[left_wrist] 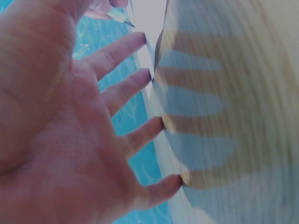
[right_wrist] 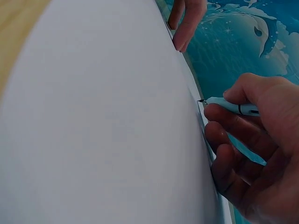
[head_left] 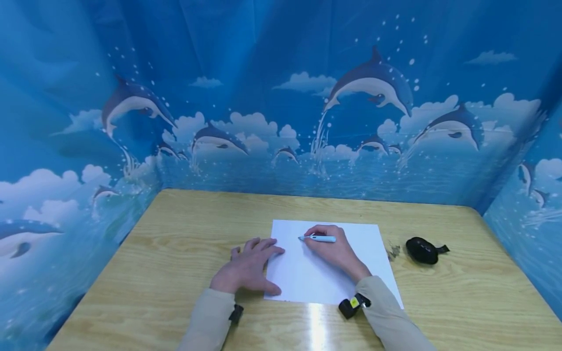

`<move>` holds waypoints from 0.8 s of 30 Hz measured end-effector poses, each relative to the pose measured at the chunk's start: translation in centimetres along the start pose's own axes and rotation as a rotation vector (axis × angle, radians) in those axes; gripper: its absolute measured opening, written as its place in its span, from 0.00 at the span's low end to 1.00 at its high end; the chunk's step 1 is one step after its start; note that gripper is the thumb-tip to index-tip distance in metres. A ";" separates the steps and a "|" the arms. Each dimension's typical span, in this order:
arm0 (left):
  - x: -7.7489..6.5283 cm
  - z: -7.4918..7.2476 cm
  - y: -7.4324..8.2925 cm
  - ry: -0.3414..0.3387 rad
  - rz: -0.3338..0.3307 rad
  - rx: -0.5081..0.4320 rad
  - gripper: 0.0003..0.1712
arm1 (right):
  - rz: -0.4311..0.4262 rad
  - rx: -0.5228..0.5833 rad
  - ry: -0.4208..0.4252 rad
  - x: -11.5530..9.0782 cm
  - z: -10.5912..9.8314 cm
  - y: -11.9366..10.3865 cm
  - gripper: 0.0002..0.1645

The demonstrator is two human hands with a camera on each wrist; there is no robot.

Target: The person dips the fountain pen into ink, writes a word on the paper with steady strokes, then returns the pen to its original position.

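A white sheet of paper (head_left: 303, 278) lies flat on the wooden table. My right hand (head_left: 332, 248) rests over its upper middle and pinches a light blue fountain pen (head_left: 324, 239) between thumb and fingers. In the right wrist view the pen's dark nib (right_wrist: 202, 101) points at the paper, right at its surface. No marks show on the sheet. My left hand (head_left: 250, 268) lies with spread fingers at the paper's left edge, thumb and forefinger on the sheet. In the left wrist view the other fingertips (left_wrist: 174, 183) touch the wood.
To the right of the paper sits a shiny black pouch-like object (head_left: 422, 251) with a short tail. A dark smudge (head_left: 393, 251) marks the wood beside the sheet. Behind the table (head_left: 197, 219) hangs a blue curtain (head_left: 263, 165) printed with dolphins.
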State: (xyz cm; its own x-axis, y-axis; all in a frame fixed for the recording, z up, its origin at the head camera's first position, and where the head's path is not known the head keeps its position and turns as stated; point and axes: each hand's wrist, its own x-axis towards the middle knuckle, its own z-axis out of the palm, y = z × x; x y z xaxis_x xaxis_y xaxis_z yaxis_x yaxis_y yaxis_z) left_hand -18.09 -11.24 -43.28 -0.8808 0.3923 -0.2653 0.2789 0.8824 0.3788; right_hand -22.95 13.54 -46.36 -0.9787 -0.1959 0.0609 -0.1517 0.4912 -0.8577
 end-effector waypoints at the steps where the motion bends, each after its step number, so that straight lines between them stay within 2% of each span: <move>1: 0.0 0.0 0.0 0.001 0.001 -0.001 0.52 | -0.003 -0.005 0.003 0.0 0.0 0.0 0.05; 24: 0.0 0.1 0.0 0.002 -0.004 0.002 0.52 | 0.020 -0.043 0.030 -0.2 -0.5 -0.1 0.05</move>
State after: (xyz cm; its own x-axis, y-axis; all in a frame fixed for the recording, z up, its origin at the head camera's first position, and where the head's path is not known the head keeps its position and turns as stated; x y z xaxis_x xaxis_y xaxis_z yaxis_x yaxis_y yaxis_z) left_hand -18.10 -11.22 -43.38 -0.8825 0.3884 -0.2652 0.2764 0.8846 0.3757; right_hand -22.83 13.97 -45.98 -0.9853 -0.1599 0.0597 -0.1368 0.5306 -0.8365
